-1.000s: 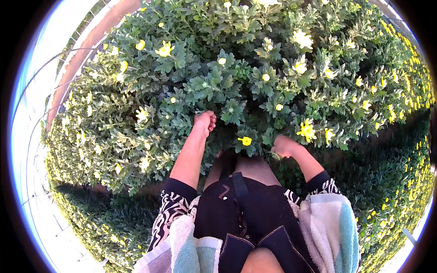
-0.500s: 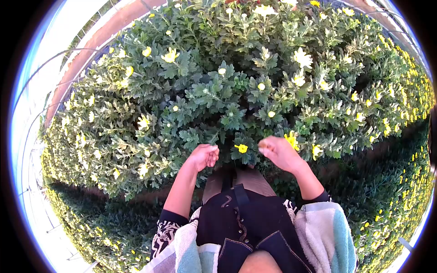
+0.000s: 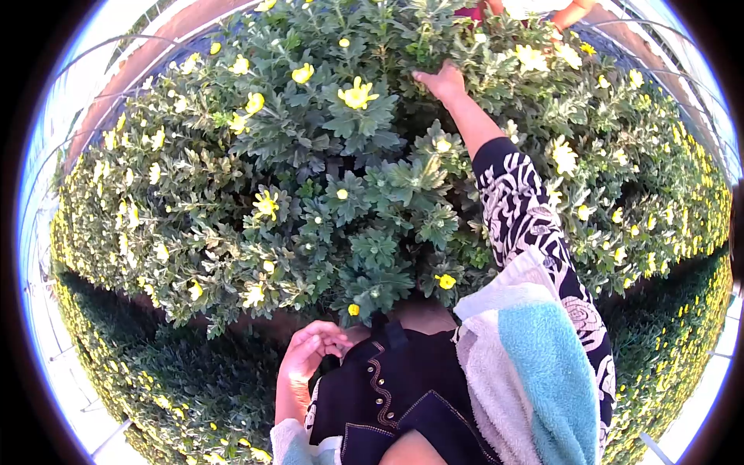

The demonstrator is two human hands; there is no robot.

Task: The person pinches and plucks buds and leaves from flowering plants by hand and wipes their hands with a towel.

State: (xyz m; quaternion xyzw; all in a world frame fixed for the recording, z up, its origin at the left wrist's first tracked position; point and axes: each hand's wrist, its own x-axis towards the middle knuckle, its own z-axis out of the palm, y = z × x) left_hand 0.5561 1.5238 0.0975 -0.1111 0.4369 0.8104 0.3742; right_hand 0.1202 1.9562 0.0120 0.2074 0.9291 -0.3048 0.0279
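My right arm stretches far across the bed of leafy chrysanthemum plants (image 3: pixel 376 249). My right hand (image 3: pixel 444 82) reaches into foliage on the far side, thumb apart from the fingers, whose tips are partly lost among leaves. Close to my waist, at the near edge of the plants, is my left hand (image 3: pixel 311 346) with its fingers curled; whatever may be in them is hidden. A small yellow bud (image 3: pixel 353 310) stands just beyond it. An open pale yellow flower (image 3: pixel 357 94) lies left of my right hand, and a small yellow bloom (image 3: pixel 446 281) sits below my right arm.
At the top edge, another person's arm (image 3: pixel 573 14) shows behind the plants. Dark furrows (image 3: pixel 178 349) run on my side, with more yellow-flowered rows beyond. Thin hoops (image 3: pixel 101 43) curve along the left. A striped towel (image 3: pixel 542 364) hangs over my right shoulder.
My right hand has moved from the near plants far forward into the foliage. My left hand has drawn back toward my waist. The other person's arms have come into view at the top.
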